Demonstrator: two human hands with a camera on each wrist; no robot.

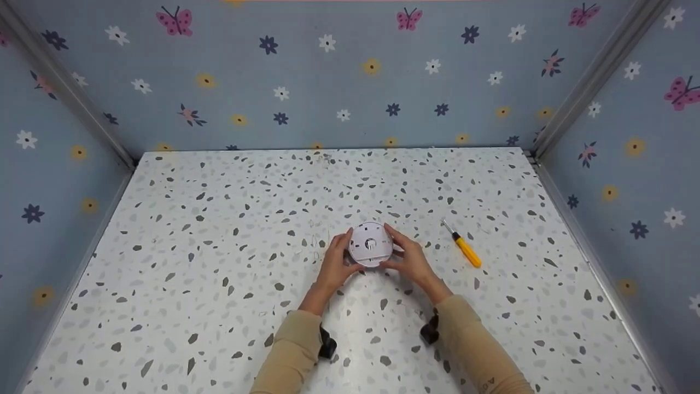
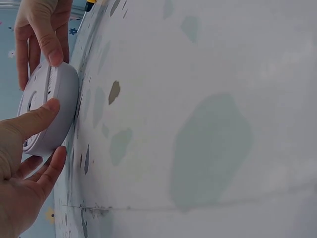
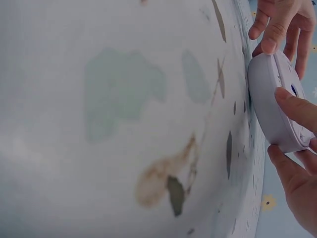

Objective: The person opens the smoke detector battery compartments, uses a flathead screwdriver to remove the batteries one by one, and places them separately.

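A round white plastic housing (image 1: 361, 251), like a smoke detector, has a central hole and small dark marks on its upper face. My left hand (image 1: 334, 264) grips its left rim between thumb and fingers. On the opposite side, my right hand (image 1: 414, 264) holds the rim in the same way. Both wrist views show the smooth, thick side wall of the housing (image 2: 65, 111) close to the tabletop; whether it touches cannot be told. The thumbs lie over the near edge of its face, and the underside is hidden.
To the right of the hands, a screwdriver (image 1: 466, 250) with a yellow handle lies on the speckled white tabletop (image 1: 219, 306). Blue patterned panels (image 1: 328, 71) enclose the back and both sides. Dark wrist-worn devices (image 1: 326, 346) sit under the sleeves.
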